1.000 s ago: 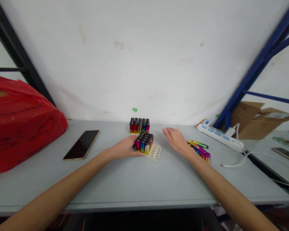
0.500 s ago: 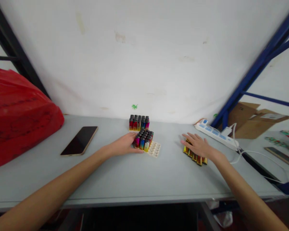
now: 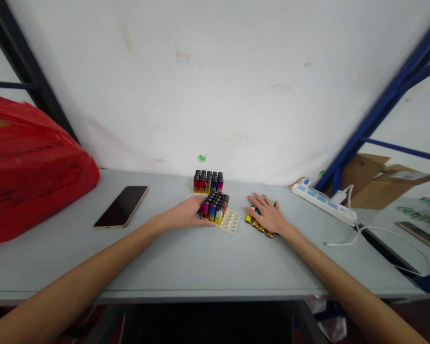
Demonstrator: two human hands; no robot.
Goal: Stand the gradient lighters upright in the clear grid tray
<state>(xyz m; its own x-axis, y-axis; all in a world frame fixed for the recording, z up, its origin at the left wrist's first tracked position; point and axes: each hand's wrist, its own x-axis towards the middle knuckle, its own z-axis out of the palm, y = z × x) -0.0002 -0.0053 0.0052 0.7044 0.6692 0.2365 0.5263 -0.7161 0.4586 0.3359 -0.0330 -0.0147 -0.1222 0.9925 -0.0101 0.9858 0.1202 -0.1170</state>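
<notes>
A red plastic bag point(image 3: 39, 177) sat left on the bench point(image 3: 186, 263), a phone point(image 3: 121, 208) near it; a white power strip point(image 3: 324, 204) lay right, near a cardboard box point(image 3: 374, 193).

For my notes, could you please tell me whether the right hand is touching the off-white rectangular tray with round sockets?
Apart: the head view shows a strip of grey tabletop between the right hand and the off-white tray.

The wall point(image 3: 215, 105) is softly lit; shadow darkens beneath the table point(image 3: 186, 263).
</notes>
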